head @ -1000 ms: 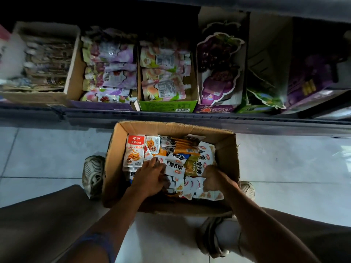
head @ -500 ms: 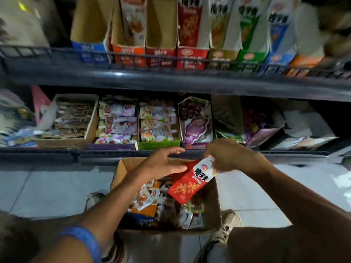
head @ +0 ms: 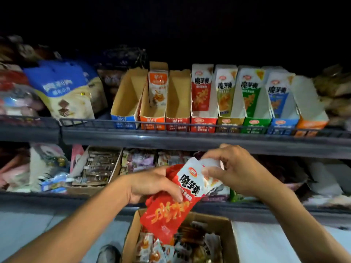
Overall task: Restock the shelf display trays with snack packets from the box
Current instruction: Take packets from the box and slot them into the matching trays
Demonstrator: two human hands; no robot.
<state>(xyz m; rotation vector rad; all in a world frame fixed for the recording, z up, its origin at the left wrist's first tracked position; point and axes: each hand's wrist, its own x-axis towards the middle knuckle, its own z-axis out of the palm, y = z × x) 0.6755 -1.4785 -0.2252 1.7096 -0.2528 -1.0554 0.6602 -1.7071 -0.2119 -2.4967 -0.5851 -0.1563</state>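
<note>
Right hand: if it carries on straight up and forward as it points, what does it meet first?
Likely the dark shelf rail just above the right hand, before the red display tray. Depth is unclear from one view.

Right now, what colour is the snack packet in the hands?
Red with a white top, the snack packet shows best in the head view.

dim, uneven light: top fades to black, floor glares pale, edges soft and wide-angle bowed.

Upper shelf's front rail [head: 190,123] crossing the display trays [head: 177,103], tray tops open above, packets [head: 201,92] filling several
</note>
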